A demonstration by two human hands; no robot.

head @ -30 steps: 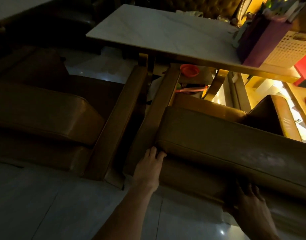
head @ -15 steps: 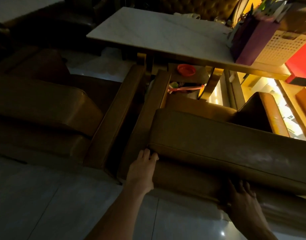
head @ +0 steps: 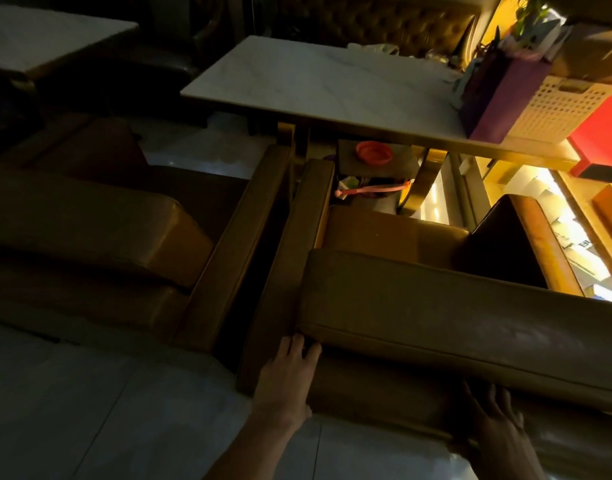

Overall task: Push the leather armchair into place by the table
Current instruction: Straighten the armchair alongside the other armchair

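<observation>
Armchair (head: 436, 306) under both flat hands

I see a pale tiled floor (head: 90, 410) carrying two brown armchairs (head: 418, 306) side by side, beside a marble-topped table (head: 315, 84).

A dim restaurant: marble tables (head: 318, 84) flanked by leather armchairs (head: 418, 306).

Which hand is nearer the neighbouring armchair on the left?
Left. The left hand presses the pushed armchair's back corner beside the gap to the neighbouring armchair; the right hand presses farther right.
</observation>
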